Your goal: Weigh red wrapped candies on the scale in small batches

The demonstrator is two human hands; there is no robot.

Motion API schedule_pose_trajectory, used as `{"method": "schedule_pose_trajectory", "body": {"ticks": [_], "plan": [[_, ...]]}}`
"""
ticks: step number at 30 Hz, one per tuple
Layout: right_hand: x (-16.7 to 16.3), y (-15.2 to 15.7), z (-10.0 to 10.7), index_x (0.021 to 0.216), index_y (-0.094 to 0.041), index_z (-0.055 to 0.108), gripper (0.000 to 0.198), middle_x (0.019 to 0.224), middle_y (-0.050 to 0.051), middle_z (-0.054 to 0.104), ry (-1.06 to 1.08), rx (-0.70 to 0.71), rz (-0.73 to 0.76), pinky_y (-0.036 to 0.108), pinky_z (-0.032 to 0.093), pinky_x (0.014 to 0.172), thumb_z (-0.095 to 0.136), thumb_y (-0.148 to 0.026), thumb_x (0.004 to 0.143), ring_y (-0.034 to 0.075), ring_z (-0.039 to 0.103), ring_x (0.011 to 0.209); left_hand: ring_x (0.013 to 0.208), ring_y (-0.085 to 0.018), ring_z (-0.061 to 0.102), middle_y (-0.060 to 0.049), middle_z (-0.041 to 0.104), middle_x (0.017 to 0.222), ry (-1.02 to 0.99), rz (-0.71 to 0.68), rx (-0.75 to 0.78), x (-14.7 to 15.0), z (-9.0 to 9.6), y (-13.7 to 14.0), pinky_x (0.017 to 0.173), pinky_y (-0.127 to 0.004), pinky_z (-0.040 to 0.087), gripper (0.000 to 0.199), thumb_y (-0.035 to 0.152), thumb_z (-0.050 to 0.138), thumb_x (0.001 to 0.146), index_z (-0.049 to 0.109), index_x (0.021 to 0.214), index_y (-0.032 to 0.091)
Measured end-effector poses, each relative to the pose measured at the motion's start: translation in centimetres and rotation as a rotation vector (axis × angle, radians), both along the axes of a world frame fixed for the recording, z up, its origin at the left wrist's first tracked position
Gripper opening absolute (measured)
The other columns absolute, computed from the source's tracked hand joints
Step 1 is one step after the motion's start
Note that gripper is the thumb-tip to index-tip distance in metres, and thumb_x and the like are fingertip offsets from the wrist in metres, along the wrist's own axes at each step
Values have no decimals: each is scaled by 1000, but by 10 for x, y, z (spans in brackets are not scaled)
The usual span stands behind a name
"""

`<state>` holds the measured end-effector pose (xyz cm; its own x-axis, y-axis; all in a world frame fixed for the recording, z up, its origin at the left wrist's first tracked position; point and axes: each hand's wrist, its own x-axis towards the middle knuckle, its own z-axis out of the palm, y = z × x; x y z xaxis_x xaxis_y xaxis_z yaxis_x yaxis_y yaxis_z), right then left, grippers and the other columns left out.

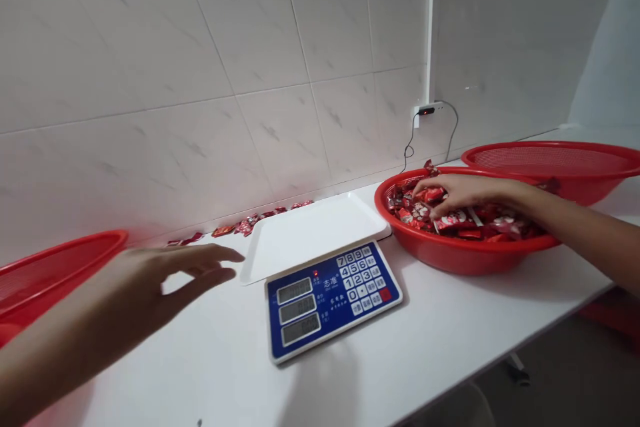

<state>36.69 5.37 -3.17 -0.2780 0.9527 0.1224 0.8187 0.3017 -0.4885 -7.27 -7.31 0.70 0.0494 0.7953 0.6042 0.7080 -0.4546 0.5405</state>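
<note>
My right hand (453, 192) is inside a red plastic basket (450, 252), over a heap of wrapped candies (413, 214) in red, white and dark wrappers. Its thumb and fingers are spread apart around a red wrapper, and I see no firm grip on it. My left hand (193, 272) hovers at the left edge of the scale's white tray (310, 230), empty, with thumb and fingers apart. The tray is bare. The scale's blue panel (333, 300) has number keys and three small displays.
Another red basket (555, 157) stands at the back right, and a red basket (65, 267) at the left. Several wrapped candies (247, 224) lie along the tiled wall behind the scale. A power strip with a cable (427, 110) is on the wall. The table's front edge (500, 357) runs at lower right.
</note>
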Motion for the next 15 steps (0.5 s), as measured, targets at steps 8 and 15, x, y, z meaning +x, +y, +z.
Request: {"method": "schedule_pose_trajectory", "body": {"ticks": [8,15], "plan": [[21,22,1,100,-21,69,33,104,7,74,162,210,-170,41,50,93,71,-34,70,28,68,100,49,-22,66,-2,75,63,254,-120,145,55,-9,59,47,-28,46,32,58,58,79,78,73,33],[-15,24,4,106,-18,66,36,103,8,73,311,336,-362,42,49,90,72,-28,73,26,67,97,71,-23,71,-6,75,70,-37,-307,35,107,0,75,63,-28,53,28,52,70,79,79,82,25]]}}
